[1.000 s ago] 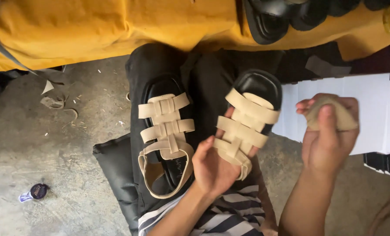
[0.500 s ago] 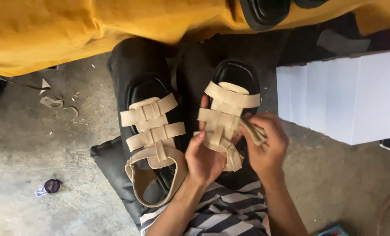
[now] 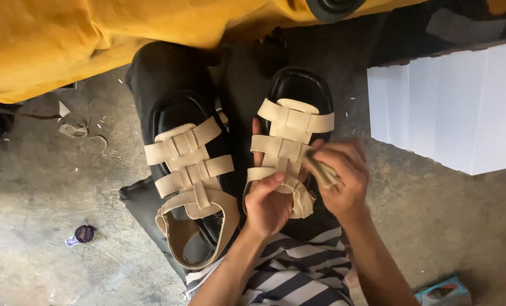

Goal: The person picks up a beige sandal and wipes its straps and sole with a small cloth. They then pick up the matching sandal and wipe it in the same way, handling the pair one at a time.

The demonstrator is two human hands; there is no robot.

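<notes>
A small beige cloth point(image 3: 322, 171) is pinched in the closed fingers of the right hand point(image 3: 343, 184) and is pressed against the side straps of the right-hand sandal point(image 3: 291, 144); that sandal, black-soled with woven beige straps, is gripped at its heel end by the left hand point(image 3: 267, 205), whose thumb is laid over the lowest strap; the sandal is supported on the person's black-clad lap, toe pointed away. A matching sandal point(image 3: 192, 181) is laid just beside it on the other thigh, untouched, its open heel strap looped toward the striped shirt point(image 3: 298, 275). A yellow cloth point(image 3: 83, 39) is spread across the top; white boxes point(image 3: 451, 107) are stacked on the concrete floor point(image 3: 37, 215) at the right; a small purple wrapper point(image 3: 83, 233) is seen at the left.
</notes>
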